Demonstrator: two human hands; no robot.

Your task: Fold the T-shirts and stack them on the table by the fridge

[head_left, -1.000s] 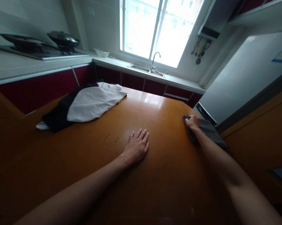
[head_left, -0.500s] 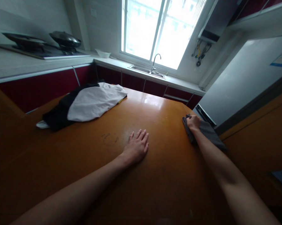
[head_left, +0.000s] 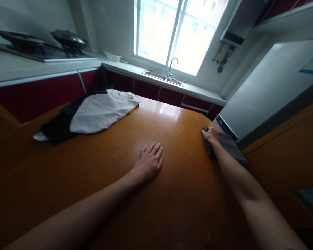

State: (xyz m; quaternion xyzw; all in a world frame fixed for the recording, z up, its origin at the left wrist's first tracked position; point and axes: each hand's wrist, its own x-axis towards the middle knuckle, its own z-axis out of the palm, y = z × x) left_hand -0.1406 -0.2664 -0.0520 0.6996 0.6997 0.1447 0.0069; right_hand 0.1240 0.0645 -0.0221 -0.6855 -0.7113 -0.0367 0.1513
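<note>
My left hand (head_left: 149, 162) lies flat on the brown wooden table (head_left: 172, 139), fingers spread, holding nothing. At the table's right edge my right hand (head_left: 211, 134) is closed on a dark grey cloth (head_left: 229, 147), which hangs over the edge beside the forearm. A white and black garment (head_left: 101, 113) lies in a loose heap at the back left of the table. Dark scribbled marks show on the tabletop just left of my left hand.
Behind the table runs a counter with a sink (head_left: 156, 75) and a tap (head_left: 169, 67) under a window. A lidded pan (head_left: 69, 40) and a wok (head_left: 19, 39) stand on the stove at the left. A grey fridge (head_left: 273, 83) stands at the right.
The view has shifted slightly, so most things appear a little farther left. Both hands keep nearly the same places on the table and the grey cloth.
</note>
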